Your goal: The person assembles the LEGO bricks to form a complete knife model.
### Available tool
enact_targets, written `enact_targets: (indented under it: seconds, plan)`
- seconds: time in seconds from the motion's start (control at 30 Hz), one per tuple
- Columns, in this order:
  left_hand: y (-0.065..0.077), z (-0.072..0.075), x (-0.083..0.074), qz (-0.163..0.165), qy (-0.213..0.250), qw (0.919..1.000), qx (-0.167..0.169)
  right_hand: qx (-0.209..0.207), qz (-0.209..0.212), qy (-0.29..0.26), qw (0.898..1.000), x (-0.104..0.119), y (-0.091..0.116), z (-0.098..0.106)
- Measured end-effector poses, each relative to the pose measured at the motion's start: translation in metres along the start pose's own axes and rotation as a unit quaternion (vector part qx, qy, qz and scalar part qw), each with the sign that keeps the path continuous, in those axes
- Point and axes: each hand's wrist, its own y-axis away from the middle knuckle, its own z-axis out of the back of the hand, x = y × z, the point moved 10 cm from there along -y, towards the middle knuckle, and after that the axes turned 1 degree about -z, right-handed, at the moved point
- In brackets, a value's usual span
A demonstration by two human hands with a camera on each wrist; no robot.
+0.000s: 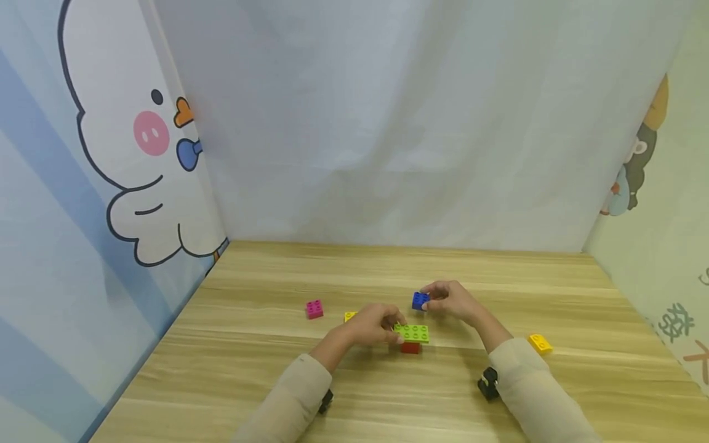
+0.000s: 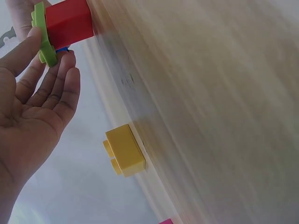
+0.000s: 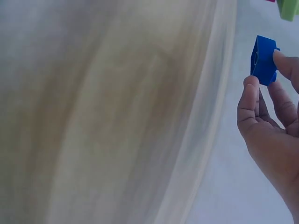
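A lime-green brick (image 1: 412, 333) with two rows of studs sits on top of a red brick (image 1: 410, 347), overhanging it. My left hand (image 1: 373, 325) pinches the green brick at its left end, thumb on the near side. The left wrist view shows the red brick (image 2: 70, 24) beneath the green one (image 2: 43, 35), with the left fingers (image 2: 65, 88) spread below. Farther back and to the right, my right hand (image 1: 454, 301) holds a small blue brick (image 1: 420, 301) between thumb and fingertips. In the right wrist view this blue brick (image 3: 265, 60) is tilted, part of its underside showing.
Partly hidden behind my left hand is a yellow brick (image 1: 350, 316). A magenta brick (image 1: 314, 309) lies on the wooden table (image 1: 266, 369) to the left, and a rounded yellow brick (image 1: 540, 344) lies beside my right sleeve. Curtains hang behind and along both sides.
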Motion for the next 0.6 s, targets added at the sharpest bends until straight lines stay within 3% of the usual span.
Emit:
enact_targets:
  seconds: [0.27,0.6]
  plan:
    - [0.0012,-0.0026,-0.0024,-0.013,0.005,0.9999,0.001,0.006,0.001,-0.015,1.0,-0.0011,0.0042,-0.0045]
    - [-0.0001,-0.0012,-0.0031,-0.014,0.012,0.9998,-0.009,-0.015,-0.005,-0.019,1.0,0.0017,0.0096,-0.0004]
